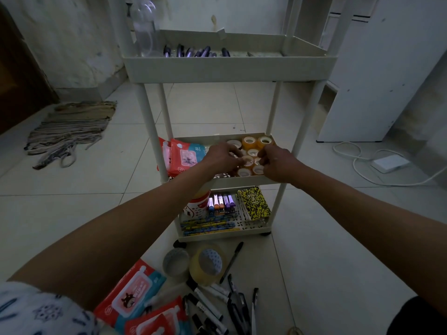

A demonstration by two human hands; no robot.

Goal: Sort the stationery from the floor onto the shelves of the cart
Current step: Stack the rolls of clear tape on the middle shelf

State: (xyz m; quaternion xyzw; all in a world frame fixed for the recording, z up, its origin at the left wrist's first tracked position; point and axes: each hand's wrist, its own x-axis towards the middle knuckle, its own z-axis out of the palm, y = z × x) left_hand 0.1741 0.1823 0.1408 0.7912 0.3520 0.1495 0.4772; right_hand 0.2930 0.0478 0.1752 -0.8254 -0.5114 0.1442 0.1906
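Fingers [238, 158] of both hands pinch small tape rolls [249, 161] on the middle shelf [242, 181]; I think a careless push could knock the tight rows apart.

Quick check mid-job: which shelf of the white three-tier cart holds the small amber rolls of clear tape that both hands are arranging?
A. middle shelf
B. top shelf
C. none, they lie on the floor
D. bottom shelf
A: the small amber rolls of clear tape sit on the middle shelf of the white cart, beside the red wipe packs, under both hands.
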